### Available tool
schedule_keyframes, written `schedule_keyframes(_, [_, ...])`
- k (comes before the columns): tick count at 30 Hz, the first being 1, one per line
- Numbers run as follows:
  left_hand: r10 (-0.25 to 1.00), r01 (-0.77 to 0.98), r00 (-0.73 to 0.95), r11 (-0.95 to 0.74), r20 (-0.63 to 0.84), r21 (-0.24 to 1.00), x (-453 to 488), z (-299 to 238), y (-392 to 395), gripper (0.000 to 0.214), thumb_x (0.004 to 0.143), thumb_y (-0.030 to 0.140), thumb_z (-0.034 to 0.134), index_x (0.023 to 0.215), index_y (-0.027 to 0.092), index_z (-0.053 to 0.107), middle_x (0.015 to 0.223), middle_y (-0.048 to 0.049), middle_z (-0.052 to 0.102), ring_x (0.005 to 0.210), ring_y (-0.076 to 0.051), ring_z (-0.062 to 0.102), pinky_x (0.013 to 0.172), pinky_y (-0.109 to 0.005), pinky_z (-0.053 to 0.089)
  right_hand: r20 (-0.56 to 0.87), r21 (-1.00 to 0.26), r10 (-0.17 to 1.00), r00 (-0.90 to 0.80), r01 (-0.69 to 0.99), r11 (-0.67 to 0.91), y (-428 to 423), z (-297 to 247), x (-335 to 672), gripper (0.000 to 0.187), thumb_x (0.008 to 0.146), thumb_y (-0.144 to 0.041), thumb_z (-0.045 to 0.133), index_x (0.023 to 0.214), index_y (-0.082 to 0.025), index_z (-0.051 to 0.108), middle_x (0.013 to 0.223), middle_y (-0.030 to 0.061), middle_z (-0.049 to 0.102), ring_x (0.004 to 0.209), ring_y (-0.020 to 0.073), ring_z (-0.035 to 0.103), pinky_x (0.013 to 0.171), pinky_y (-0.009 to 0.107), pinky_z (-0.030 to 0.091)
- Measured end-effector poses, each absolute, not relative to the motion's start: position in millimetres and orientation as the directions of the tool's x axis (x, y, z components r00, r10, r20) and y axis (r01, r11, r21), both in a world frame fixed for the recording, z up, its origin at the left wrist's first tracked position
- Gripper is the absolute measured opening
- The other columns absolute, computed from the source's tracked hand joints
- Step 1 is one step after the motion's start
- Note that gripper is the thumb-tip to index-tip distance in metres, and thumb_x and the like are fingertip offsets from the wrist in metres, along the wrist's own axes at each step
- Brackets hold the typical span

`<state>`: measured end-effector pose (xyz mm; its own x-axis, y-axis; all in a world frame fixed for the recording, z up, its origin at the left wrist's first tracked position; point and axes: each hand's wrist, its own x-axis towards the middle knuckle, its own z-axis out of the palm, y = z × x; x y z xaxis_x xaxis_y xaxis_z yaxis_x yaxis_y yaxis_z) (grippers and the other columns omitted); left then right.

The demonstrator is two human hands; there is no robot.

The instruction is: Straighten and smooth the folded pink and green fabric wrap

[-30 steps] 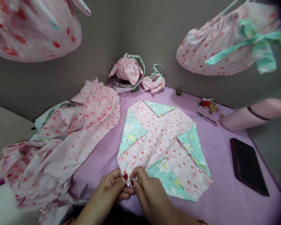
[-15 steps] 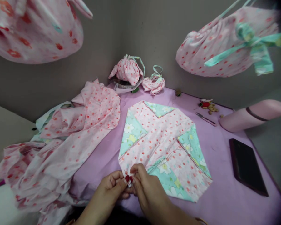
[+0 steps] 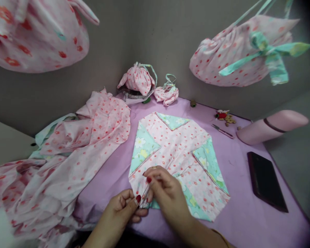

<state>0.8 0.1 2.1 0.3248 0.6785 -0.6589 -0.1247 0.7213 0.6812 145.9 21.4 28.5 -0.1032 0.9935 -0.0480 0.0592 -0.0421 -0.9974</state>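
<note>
A flat octagonal patchwork cloth [image 3: 175,155], pink with red dots and mint floral corners, lies on the purple table cover [image 3: 237,213]. My left hand [image 3: 122,208] pinches the cloth's near edge, fingers closed. My right hand [image 3: 164,191] is raised a little above that edge, fingers pinched on something thin, possibly a needle or thread; I cannot make it out. The two hands are close together at the near corner.
A heap of pink dotted fabric [image 3: 74,155] lies at the left. Two drawstring pouches [image 3: 144,82] sit at the back, and pouches hang above at the left [image 3: 36,31] and right [image 3: 237,58]. Small scissors [image 3: 222,131], beads [image 3: 226,117], a pink cylinder [image 3: 271,125] and a black phone [image 3: 266,181] lie at the right.
My right hand has lifted up and away from the cloth edge while staying pinched. My left hand stays on the near edge. The view shifted slightly.
</note>
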Motion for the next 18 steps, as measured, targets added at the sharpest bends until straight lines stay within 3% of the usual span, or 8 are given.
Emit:
schedule_keyframes(3, [0.679,-0.104,0.279,0.724,-0.679,0.681,1,4,0,0.058,0.048,0.064,0.074,0.079,0.017,0.057,0.065,0.0011,0.065,0.060,-0.013,0.064,0.051,-0.019,0.042,-0.276,-0.909,0.961,0.010,-0.326,-0.258,40,39,166,0.017,0.084,-0.037,0.051,0.086,-0.023,0.043,0.065,-0.0041,0.058,0.033,0.0038,0.041,0.033,0.013,0.028])
schedule_keyframes(7, [0.714,-0.111,0.249,0.693,-0.655,0.712,0,7,0,0.052,0.058,0.060,0.071,0.088,0.019,0.058,0.080,-0.0016,0.067,0.074,-0.016,0.067,0.058,-0.019,0.045,-0.400,-0.770,0.905,0.144,-0.589,-0.247,74,52,212,0.023,0.075,-0.023,0.064,0.074,-0.021,0.041,0.049,-0.0106,0.043,0.034,0.0014,0.036,0.034,0.008,0.029])
schedule_keyframes(12, [0.693,-0.148,0.240,0.718,-0.680,0.680,1,6,0,0.056,0.055,0.059,0.073,0.090,0.019,0.055,0.078,-0.0014,0.067,0.071,-0.018,0.068,0.055,-0.020,0.047,-0.380,-0.830,0.829,0.411,-0.547,-0.109,106,60,268,0.017,0.083,-0.012,0.050,0.067,-0.018,0.047,0.053,-0.0072,0.046,0.042,0.0022,0.047,0.044,0.010,0.042])
schedule_keyframes(15, [0.685,-0.172,0.244,0.727,-0.686,0.665,2,6,0,0.056,0.055,0.056,0.074,0.091,0.019,0.054,0.080,-0.0019,0.068,0.067,-0.017,0.068,0.054,-0.019,0.047,-0.295,-0.881,0.788,0.540,-0.473,-0.006,121,64,293,0.026,0.087,-0.009,0.041,0.064,-0.018,0.048,0.053,-0.0051,0.050,0.050,0.0055,0.056,0.057,0.019,0.049])
schedule_keyframes(18, [0.677,-0.196,0.241,0.735,-0.695,0.649,2,5,1,0.054,0.056,0.053,0.075,0.091,0.019,0.054,0.082,-0.0018,0.068,0.065,-0.016,0.068,0.053,-0.018,0.047,-0.210,-0.913,0.746,0.632,-0.399,0.081,135,69,315,0.026,0.087,-0.007,0.040,0.065,-0.019,0.049,0.054,-0.0045,0.054,0.053,0.0069,0.060,0.065,0.027,0.048])
